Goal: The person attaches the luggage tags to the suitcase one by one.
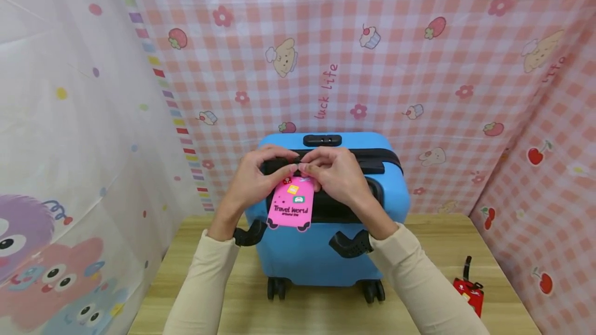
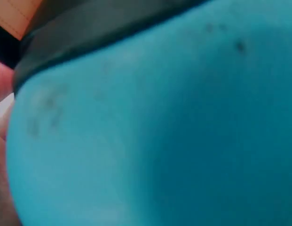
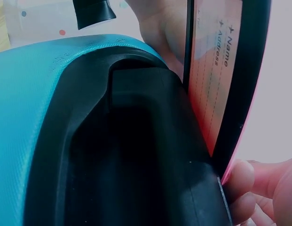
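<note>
A pink luggage tag (image 1: 291,208) hangs face out in front of the black carry handle of a small blue suitcase (image 1: 316,255). With thumb and fingertips, my left hand (image 1: 256,174) pinches the black strap at the tag's top. My right hand (image 1: 339,172) pinches the same strap from the other side, the fingertips of both hands nearly meeting. How the strap runs is hidden by the fingers. The right wrist view shows the tag's back with a name-and-address card (image 3: 214,70). Mostly blurred suitcase shell (image 2: 136,132) fills the left wrist view.
The suitcase stands upright on its black wheels on a wooden table (image 1: 186,283). A red luggage tag (image 1: 469,293) with a black strap lies at the table's right. A combination lock (image 1: 322,140) sits on the suitcase top. Patterned cloth (image 1: 372,66) encloses the back and sides.
</note>
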